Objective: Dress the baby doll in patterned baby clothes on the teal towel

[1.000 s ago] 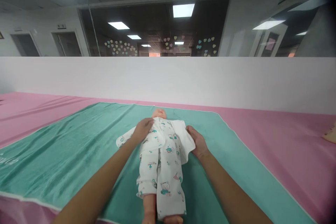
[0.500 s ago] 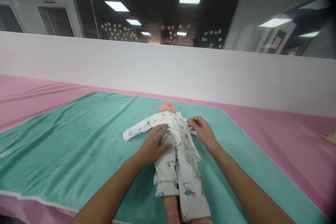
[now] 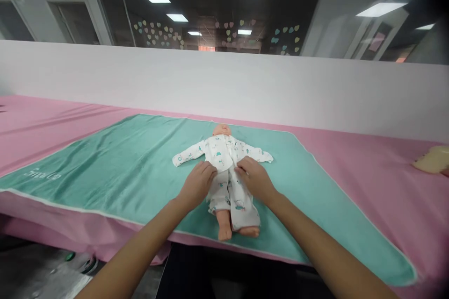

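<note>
One long white partition (image 3: 224,86) runs across the view, with a dark glass panel (image 3: 199,4) above it and a pink cover (image 3: 52,114) spread at its foot. On the pink lies a large green blanket (image 3: 122,163), pale-edged and wrinkled toward the left. The doll (image 3: 222,187) lies on its back on this blanket, right of its middle and near its front edge, head toward the partition and feet toward the person. It wears white printed trousers (image 3: 242,215), the leg on the person's left rucked up to bare the shin, the other reaching down to the foot. Above them is a matching jacket (image 3: 219,153), both sleeves spread out flat to the sides. The left hand (image 3: 197,180) is at the jacket's lower edge on the left, its fingers bent and close together; the right hand (image 3: 256,178) is at the lower front on the other side, fingers curled and drawn in toward the cloth. Whether either set of fingertips grips the fabric cannot be told. Well apart at the far right sits a yellowish object (image 3: 433,159), partly cut off. Smallest are white lettering (image 3: 42,175) in the blanket's left corner and pastel hearts (image 3: 157,32) on the glass.
</note>
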Demonstrator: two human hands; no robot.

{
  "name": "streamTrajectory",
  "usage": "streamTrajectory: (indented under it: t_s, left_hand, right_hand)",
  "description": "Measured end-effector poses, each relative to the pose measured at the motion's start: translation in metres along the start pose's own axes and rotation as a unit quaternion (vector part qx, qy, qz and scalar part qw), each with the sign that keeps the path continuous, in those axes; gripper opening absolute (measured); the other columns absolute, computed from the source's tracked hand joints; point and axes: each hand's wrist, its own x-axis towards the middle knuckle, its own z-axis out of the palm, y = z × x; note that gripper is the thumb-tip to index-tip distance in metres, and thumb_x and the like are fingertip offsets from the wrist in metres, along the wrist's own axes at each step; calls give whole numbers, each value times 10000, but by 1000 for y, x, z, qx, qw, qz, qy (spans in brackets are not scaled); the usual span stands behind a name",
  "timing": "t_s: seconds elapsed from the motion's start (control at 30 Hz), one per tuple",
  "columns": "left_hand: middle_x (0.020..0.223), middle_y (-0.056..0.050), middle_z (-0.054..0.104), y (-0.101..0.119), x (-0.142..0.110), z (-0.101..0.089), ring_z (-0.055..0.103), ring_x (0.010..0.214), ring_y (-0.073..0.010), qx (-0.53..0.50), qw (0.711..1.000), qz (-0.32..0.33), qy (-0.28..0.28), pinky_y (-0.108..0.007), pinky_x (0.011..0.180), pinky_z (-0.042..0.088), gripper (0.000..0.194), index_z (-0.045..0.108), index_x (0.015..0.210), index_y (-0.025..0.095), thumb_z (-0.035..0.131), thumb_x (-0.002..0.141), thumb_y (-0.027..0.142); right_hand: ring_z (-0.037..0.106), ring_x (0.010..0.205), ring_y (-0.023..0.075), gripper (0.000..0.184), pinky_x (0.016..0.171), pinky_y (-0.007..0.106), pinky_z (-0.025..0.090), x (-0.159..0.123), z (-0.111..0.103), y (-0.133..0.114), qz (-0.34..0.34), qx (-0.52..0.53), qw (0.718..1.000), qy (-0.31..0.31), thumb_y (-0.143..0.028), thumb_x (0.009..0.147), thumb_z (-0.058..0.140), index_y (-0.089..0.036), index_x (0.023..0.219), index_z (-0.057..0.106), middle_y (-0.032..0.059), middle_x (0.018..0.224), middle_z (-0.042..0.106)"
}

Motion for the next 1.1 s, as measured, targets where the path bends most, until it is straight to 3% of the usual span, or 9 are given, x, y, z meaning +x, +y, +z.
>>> streamTrajectory:
  t_s: [0.1, 0.27, 0.37, 0.5, 0.67, 0.83, 0.97, 1.03, 1.1]
  left_hand:
    - [826, -48, 531, 12, -19, -9, 470, 805, -187, -21, 999, -3, -36, -340, 752, 417, 206, 523, 807, 184, 342, 902, 160]
    - [866, -27, 528, 42, -58, -24, 499, 855, -168, -145, 986, -80, -2, -304, 748, 440, 60, 507, 852, 209, 455, 869, 235]
    - [940, -29, 526, 57, -76, -18, 506, 904, -171, -176, 978, -109, -3, -319, 788, 443, 117, 508, 944, 227, 498, 834, 187]
    - [964, -36, 512, 61, -83, -1, 502, 909, -169, -168, 975, -141, 21, -332, 817, 435, 235, 497, 992, 218, 462, 804, 81]
    - [938, -39, 522, 55, -82, 1, 495, 922, -189, -110, 984, -136, 27, -334, 801, 422, 208, 496, 929, 202, 455, 774, 70]
    - [838, -9, 534, 61, -79, -17, 504, 827, -169, -112, 982, -149, 12, -285, 714, 393, 135, 478, 815, 204, 473, 735, 94]
    - [789, 17, 541, 74, -75, -33, 497, 743, -141, -212, 953, -210, 48, -261, 683, 380, 98, 461, 771, 203, 480, 713, 126]
    - [734, 34, 522, 79, -73, -39, 484, 685, -120, -294, 922, -244, 64, -240, 651, 376, 83, 435, 739, 197, 471, 705, 130]
    - [677, 50, 481, 83, -70, -42, 457, 628, -103, -375, 886, -266, 68, -219, 598, 359, 85, 419, 741, 195, 446, 706, 123]
  right_hand:
    - [471, 823, 188, 196, 763, 335, 383, -15, -5, -12, -52, -34, 996, -63, -223, 907, 367, -189, 786, 518, 59, 837, 527]
    - [480, 844, 181, 106, 743, 313, 393, -55, -19, -42, -49, 11, 993, -104, -309, 847, 507, -208, 872, 526, 31, 873, 553]
    - [477, 875, 212, 90, 747, 336, 381, -69, -13, -60, -41, -56, 991, -117, -250, 802, 540, -202, 878, 537, 52, 885, 566]
    - [477, 841, 212, 54, 720, 336, 356, -65, 4, -72, -11, -111, 989, -99, -149, 780, 492, -187, 797, 526, 65, 836, 576]
    - [447, 659, 130, 76, 597, 258, 329, -57, 2, -78, 85, 57, 990, -102, -174, 690, 543, -191, 672, 471, -14, 674, 530]
    - [411, 565, 88, 29, 511, 214, 312, -63, -13, -87, 162, 302, 926, -157, -187, 679, 513, -191, 700, 494, -52, 611, 477]
    - [376, 514, 78, 45, 475, 212, 298, -67, -25, -92, 192, 372, 894, -159, -215, 695, 510, -197, 725, 481, -62, 594, 435]
    - [408, 555, 87, 66, 506, 222, 333, -70, -28, -96, 184, 355, 908, -124, -243, 723, 508, -201, 770, 491, -46, 666, 480]
    - [456, 657, 109, 136, 581, 242, 369, -72, -29, -102, 149, 296, 940, -80, -295, 729, 548, -205, 823, 508, -22, 787, 529]
